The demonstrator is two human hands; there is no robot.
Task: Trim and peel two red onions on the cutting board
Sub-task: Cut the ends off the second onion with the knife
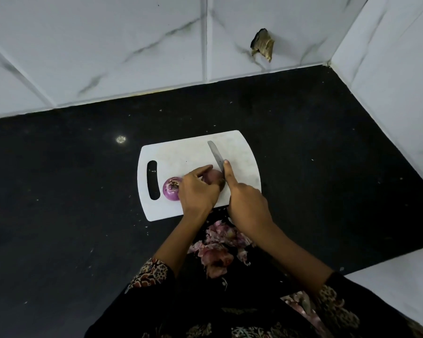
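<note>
Right hand [247, 201] presses knife [216, 154], forefinger extended.

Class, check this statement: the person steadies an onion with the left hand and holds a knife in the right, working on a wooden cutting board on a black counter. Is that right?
Not quite. The head view shows a white plastic cutting board, not wooden. The rest holds: the left hand steadies an onion, the right hand holds the knife, on a black counter.

Left grip [197, 189] steadies an onion [214, 176] — right grip [244, 198] holds the knife [215, 154] on it.
</note>
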